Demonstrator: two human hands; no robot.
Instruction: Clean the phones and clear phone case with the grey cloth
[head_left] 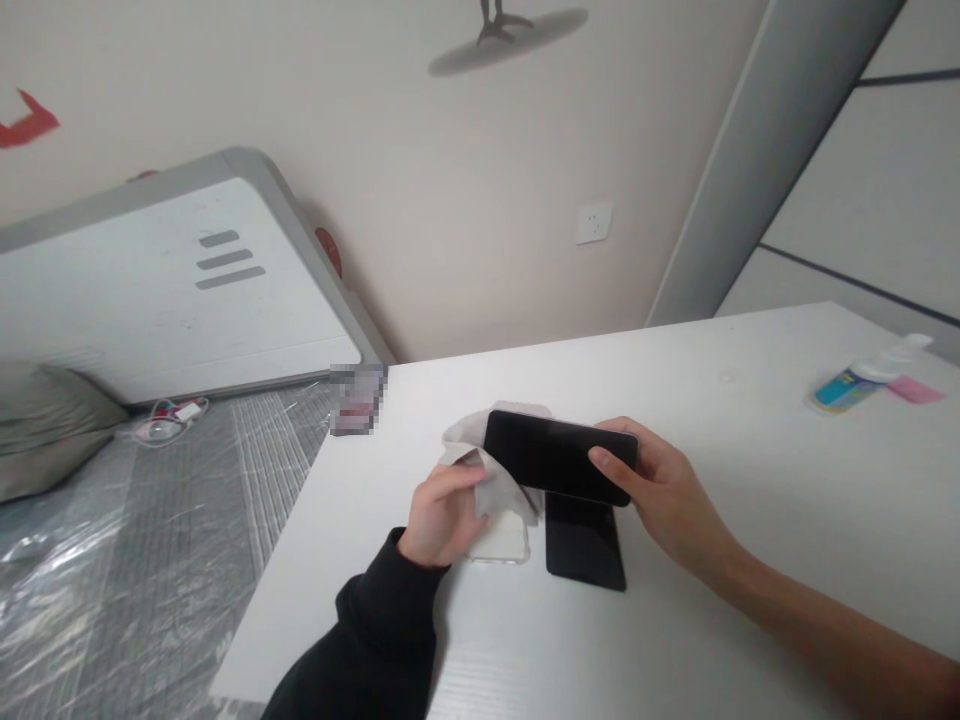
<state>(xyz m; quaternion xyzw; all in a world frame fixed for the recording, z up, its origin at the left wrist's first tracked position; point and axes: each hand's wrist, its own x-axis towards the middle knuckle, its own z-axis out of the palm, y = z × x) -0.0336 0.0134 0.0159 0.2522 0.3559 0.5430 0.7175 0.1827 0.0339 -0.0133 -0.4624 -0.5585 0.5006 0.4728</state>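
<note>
Left hand (442, 515) closed around a gray cloth (491, 490), bunched against the left end of a black phone (559, 457). Right hand (664, 490) gripping the phone's right end, fingers (611, 460) curled over its edge, the phone raised at a slight tilt above the counter (675, 400).

Directly below the phone, a black slab (585, 550), possibly a case or second phone; below its left end, a clear case (499, 540), partly under the cloth.

Main danger: a slip from so narrow a grip on smooth glass, especially under sideways cloth pressure, with a drop onto the slab and possible scratches or cracks. Also some danger of the trailing cloth snagging the clear case and dragging it out of place.

Well right of the phone, a bottle (851, 388) with a blue label, apparently on its side, and a pink card (915, 390) just beside it; cap tightness impossible to tell, so a leak not ruled out. Left of the phone, beyond the counter's edge, plastic sheeting (150, 570) and a cushion (45, 430).
</note>
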